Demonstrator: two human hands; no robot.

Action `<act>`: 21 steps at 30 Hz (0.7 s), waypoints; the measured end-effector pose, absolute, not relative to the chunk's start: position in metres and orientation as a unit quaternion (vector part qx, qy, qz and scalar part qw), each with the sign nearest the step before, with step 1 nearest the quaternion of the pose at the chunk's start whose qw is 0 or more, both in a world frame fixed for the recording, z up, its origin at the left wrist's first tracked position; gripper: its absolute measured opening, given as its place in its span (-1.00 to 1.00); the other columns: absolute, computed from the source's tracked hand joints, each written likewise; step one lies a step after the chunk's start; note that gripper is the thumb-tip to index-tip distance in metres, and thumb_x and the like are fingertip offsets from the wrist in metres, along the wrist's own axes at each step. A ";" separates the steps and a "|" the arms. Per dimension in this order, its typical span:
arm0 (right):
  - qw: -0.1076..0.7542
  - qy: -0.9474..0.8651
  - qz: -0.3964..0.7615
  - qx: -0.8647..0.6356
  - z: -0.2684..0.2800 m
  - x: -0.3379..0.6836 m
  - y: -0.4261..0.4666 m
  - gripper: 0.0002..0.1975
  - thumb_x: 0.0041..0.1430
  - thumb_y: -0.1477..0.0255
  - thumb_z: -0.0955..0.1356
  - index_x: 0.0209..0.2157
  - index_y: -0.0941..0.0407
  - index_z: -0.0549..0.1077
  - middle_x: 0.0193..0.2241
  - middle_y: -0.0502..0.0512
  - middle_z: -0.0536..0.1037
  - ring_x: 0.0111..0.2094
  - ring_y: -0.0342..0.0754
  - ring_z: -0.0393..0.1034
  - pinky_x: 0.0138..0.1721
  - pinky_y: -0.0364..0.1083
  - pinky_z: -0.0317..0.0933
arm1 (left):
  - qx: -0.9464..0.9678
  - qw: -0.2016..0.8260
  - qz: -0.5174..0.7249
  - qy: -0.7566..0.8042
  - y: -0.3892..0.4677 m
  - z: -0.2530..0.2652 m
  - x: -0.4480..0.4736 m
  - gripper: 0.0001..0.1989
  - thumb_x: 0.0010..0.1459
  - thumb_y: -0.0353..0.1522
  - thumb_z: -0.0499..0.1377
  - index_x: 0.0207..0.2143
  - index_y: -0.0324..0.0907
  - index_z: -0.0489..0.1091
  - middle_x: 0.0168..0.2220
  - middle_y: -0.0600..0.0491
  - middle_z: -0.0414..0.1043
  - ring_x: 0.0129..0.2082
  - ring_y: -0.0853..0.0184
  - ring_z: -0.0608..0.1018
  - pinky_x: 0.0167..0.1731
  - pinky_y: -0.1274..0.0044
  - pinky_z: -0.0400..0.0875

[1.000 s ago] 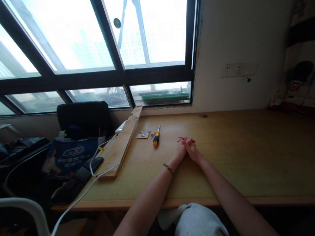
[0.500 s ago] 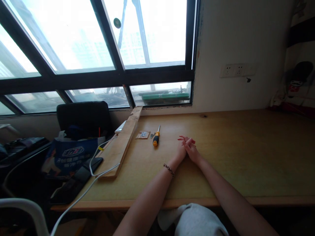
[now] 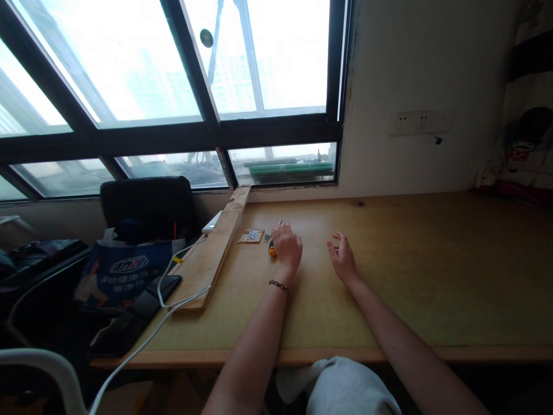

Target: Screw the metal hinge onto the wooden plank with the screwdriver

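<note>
My left hand [image 3: 288, 248], back upward, is over the screwdriver [image 3: 272, 249]. Its bent fingers cover most of the yellow-and-black handle; the handle's end and metal tip still show. The fingertips are hidden, so I cannot tell whether they grip it. A little to the right, my right hand [image 3: 343, 259] is held apart, fingers loosely curved and open, with nothing in it. Left of the screwdriver lie several small screws [image 3: 267, 237]. Beside them, small metal pieces [image 3: 252, 234] rest on a little brown board [image 3: 259, 240].
A long wooden plank [image 3: 209, 259] lies along the left side of the table [image 3: 410, 276]. A white cable [image 3: 173, 308] runs across it. Further left are a dark tablet-like slab [image 3: 138, 317], a blue bag [image 3: 129, 265] and a black chair [image 3: 147, 199]. A window [image 3: 259, 57] stands behind.
My clasped hands have come apart. The left one has moved left onto the screwdriver; the right has shifted slightly right and opened. The screwdriver, screws and little board lie where they were.
</note>
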State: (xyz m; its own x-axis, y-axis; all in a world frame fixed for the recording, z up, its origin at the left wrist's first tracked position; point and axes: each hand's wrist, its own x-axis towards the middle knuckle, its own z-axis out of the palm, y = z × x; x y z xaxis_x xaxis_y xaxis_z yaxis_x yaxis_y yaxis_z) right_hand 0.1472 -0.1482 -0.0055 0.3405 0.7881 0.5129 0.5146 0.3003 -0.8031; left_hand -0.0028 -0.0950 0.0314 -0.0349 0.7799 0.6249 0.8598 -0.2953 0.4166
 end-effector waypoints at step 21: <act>0.561 -0.563 0.157 -0.586 -0.004 0.143 -0.150 -0.53 0.11 0.15 0.19 -0.08 0.21 0.23 -0.17 0.27 0.42 -0.41 -0.07 0.39 -0.40 -0.07 0.29 | -0.599 -0.003 -0.364 -0.713 -0.073 0.018 -0.032 -0.60 0.05 -0.14 0.01 -0.29 -0.30 0.37 -0.25 -0.16 0.36 -0.21 0.15 0.38 -0.25 0.39 0.22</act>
